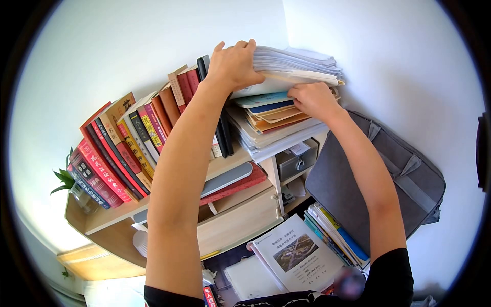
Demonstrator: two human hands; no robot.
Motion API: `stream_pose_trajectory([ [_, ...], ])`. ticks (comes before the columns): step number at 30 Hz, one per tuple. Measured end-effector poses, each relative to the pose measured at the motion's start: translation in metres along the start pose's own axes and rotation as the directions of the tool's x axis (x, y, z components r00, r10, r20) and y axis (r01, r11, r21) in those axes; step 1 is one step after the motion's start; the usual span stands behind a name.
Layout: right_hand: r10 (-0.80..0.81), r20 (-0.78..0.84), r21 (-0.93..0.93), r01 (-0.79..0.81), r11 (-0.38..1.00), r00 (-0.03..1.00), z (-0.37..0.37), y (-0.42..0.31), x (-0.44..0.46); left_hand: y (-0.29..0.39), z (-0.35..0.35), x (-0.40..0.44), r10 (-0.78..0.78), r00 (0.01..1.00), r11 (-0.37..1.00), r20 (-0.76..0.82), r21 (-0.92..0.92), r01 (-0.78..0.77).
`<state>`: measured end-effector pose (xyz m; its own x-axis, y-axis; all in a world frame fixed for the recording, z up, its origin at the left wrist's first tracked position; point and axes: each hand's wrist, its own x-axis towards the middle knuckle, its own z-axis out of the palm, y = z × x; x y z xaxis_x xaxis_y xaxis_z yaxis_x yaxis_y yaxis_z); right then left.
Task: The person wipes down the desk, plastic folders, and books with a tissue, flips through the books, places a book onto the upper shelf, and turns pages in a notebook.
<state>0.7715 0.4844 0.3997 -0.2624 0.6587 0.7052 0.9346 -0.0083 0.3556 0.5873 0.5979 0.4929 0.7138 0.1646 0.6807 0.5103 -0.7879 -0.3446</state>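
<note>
A thick stack of papers (296, 62) lies on top of the pile at the right end of the shelf. My left hand (235, 65) grips its left end, thumb below and fingers over the top. Beneath it are a light blue folder (263, 99) and several tan envelopes (276, 118), with more white papers lower down. My right hand (314, 100) is at the front of the pile, its fingers closed at the edge between the upper stack and the folders; what its fingertips hold is hidden.
A row of books (128, 146) leans along the shelf, with a plant (64, 179) at its left end. A grey bag (378, 174) stands at the right. Below are a metal box (296, 161), a printed booklet (299, 256) and upright magazines (337, 233).
</note>
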Motion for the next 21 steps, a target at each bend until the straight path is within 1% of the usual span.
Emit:
stream_pose_trajectory([
  [1, 0.028, -0.014, -0.023, -0.028, 0.999, 1.000, 0.001, -0.002, 0.000, -0.001, 0.002, 0.000, 0.007, 1.000, 1.000, -0.020, -0.005, -0.007],
  [5, 0.108, -0.075, -0.095, -0.115, 0.989, 0.991, 0.008, -0.009, 0.003, 0.001, 0.000, -0.001, -0.005, 1.000, 1.000, -0.010, 0.002, 0.005],
  [7, 0.128, -0.047, -0.123, -0.133, 0.983, 0.991, 0.011, -0.011, 0.005, 0.002, -0.002, -0.002, -0.011, 1.000, 1.000, 0.019, 0.024, 0.010],
  [9, 0.147, -0.018, -0.150, -0.148, 0.978, 0.989, 0.014, -0.009, 0.005, 0.001, 0.000, -0.002, -0.008, 1.000, 1.000, 0.009, 0.020, 0.008],
  [11, 0.134, -0.120, -0.130, -0.149, 0.980, 0.984, 0.016, -0.009, 0.005, 0.001, 0.001, -0.004, -0.007, 1.000, 1.000, 0.002, 0.016, 0.007],
  [12, 0.133, -0.120, -0.129, -0.148, 0.980, 0.984, 0.014, -0.010, 0.004, 0.001, 0.001, -0.003, -0.004, 1.000, 1.000, -0.007, 0.011, 0.004],
  [14, 0.169, -0.226, -0.042, -0.183, 0.982, 0.959, 0.011, -0.015, 0.001, 0.001, 0.001, -0.003, -0.001, 1.000, 1.000, -0.018, 0.007, 0.001],
  [19, 0.176, -0.255, 0.019, -0.178, 0.984, 0.951, 0.002, -0.013, -0.006, 0.002, -0.001, -0.003, -0.011, 0.999, 1.000, 0.030, 0.004, 0.011],
  [20, 0.166, -0.268, 0.027, -0.165, 0.986, 0.949, -0.001, -0.012, -0.007, 0.002, 0.000, -0.003, -0.009, 1.000, 1.000, 0.027, 0.004, 0.009],
  [21, 0.167, -0.270, 0.025, -0.166, 0.986, 0.948, -0.006, -0.011, -0.008, 0.001, 0.002, -0.003, 0.003, 1.000, 1.000, -0.010, 0.001, -0.003],
])
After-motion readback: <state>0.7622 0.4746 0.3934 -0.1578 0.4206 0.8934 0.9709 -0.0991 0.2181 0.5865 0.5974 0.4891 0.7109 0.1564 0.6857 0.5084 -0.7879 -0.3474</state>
